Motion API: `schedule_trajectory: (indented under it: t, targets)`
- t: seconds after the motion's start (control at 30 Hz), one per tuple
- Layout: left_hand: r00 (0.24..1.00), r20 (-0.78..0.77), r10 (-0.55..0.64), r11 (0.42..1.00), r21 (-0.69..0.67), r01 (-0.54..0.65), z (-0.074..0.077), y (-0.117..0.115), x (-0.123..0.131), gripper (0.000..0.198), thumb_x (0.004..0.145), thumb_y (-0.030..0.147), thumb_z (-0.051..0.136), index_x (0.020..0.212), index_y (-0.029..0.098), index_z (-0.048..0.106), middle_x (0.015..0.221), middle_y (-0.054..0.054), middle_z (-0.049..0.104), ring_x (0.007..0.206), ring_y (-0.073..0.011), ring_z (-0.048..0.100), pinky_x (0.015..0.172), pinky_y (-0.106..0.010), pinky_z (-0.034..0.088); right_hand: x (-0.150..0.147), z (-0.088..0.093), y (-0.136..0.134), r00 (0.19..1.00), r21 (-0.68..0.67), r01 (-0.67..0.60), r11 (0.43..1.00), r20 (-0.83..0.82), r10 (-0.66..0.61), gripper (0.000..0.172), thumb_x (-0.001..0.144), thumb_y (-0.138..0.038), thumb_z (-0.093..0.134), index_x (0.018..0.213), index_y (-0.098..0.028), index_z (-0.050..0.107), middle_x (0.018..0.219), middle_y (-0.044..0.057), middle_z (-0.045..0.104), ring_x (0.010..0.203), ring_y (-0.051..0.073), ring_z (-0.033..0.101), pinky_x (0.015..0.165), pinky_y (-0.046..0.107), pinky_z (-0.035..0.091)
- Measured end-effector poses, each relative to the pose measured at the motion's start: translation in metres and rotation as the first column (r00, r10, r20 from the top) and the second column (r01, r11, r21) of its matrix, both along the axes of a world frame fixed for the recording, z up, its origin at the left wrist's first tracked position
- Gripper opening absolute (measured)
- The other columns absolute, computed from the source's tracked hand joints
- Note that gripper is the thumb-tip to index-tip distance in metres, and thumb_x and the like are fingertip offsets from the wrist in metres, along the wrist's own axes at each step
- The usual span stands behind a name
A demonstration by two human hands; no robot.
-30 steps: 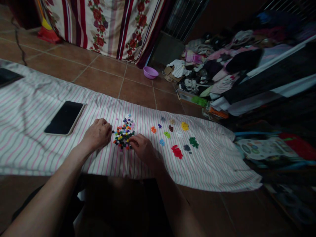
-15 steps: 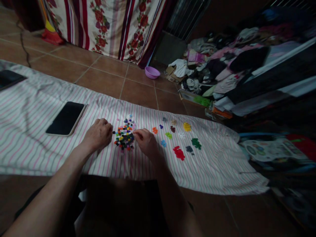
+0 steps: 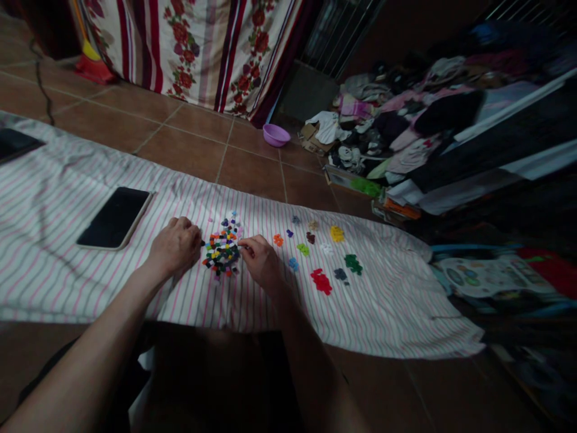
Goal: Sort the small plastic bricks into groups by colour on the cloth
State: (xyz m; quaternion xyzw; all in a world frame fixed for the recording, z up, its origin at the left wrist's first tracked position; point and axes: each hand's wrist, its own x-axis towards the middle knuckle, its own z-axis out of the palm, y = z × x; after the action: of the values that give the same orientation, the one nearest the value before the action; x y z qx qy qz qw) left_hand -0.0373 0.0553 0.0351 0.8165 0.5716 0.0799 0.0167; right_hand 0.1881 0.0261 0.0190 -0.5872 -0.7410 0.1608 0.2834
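A mixed heap of small colourful beads or blocks (image 3: 222, 252) lies on a striped cloth (image 3: 396, 300) between my two hands. On the heap's left side rests my left hand (image 3: 177, 245), its fingers curled in; a dark piece shows by its fingertips, and the inside of the hand is hidden. My right hand (image 3: 260, 260) is at the heap's right edge with thumb and forefinger pinched together; what is between them is too small to make out. Right of it lie sorted single-colour piles, among them red pieces (image 3: 321, 281), dark green pieces (image 3: 353, 264), yellow pieces (image 3: 336, 233) and orange pieces (image 3: 278, 240).
A phone (image 3: 115, 218) lies on the cloth left of my left hand, and a dark flat device (image 3: 17, 144) is at the far left. Beyond the cloth, a purple basin (image 3: 276, 135) stands on the tiled floor. Heaped clothes (image 3: 396, 120) fill the back right.
The view has shifted slightly, so everything sits a little further left. My right hand stays pinched at the heap's edge, and my left hand keeps its place beside it.
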Motion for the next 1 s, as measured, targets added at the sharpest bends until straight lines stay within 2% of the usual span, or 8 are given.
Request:
schedule_trajectory:
  t: [0.17, 0.4, 0.7, 1.0]
  targets:
    - [1.000, 0.009, 0.005, 1.000, 0.023, -0.006, -0.0015, 0.0004, -0.0003, 0.029, 0.089, 0.023, 0.042, 0.089, 0.016, 0.071, 0.100, -0.014, 0.066, 0.094, -0.0259, 0.057, 0.081, -0.038, 0.048, 0.0030, -0.0028, 0.0024, 1.000, 0.018, 0.013, 1.000, 0.011, -0.014, 0.020, 0.087, -0.012, 0.057, 0.098, -0.020, 0.072, 0.091, 0.005, 0.066, 0.080, 0.017, 0.062, 0.076, 0.028, 0.049]
    - [1.000, -0.004, 0.007, 1.000, -0.004, -0.007, -0.0006, 0.0021, 0.0006, 0.030, 0.090, 0.023, 0.042, 0.090, 0.016, 0.071, 0.100, -0.015, 0.065, 0.094, -0.0263, 0.058, 0.081, -0.039, 0.049, 0.0032, -0.0073, 0.0037, 1.000, 0.023, -0.028, 0.999, 0.006, 0.027, 0.024, 0.090, -0.011, 0.050, 0.100, -0.016, 0.071, 0.093, 0.008, 0.069, 0.088, 0.019, 0.065, 0.081, 0.029, 0.050]
    - [1.000, 0.014, 0.001, 1.000, 0.022, -0.002, -0.0041, 0.0035, 0.0002, 0.028, 0.088, 0.022, 0.043, 0.088, 0.015, 0.070, 0.099, -0.015, 0.065, 0.092, -0.0264, 0.057, 0.082, -0.039, 0.048, 0.0071, -0.0092, 0.0045, 1.000, 0.013, -0.024, 1.000, 0.000, 0.024, 0.031, 0.091, -0.006, 0.047, 0.102, -0.021, 0.072, 0.092, 0.005, 0.067, 0.087, 0.017, 0.064, 0.079, 0.027, 0.050]
    - [1.000, 0.014, -0.002, 1.000, 0.028, 0.001, -0.0051, 0.0044, -0.0010, 0.027, 0.089, 0.023, 0.044, 0.089, 0.016, 0.070, 0.099, -0.015, 0.065, 0.092, -0.0261, 0.055, 0.081, -0.038, 0.047, 0.0039, -0.0045, 0.0089, 0.991, -0.014, -0.123, 0.992, 0.050, 0.123, 0.025, 0.091, -0.010, 0.057, 0.104, -0.022, 0.073, 0.094, 0.005, 0.067, 0.091, 0.017, 0.064, 0.083, 0.029, 0.051]
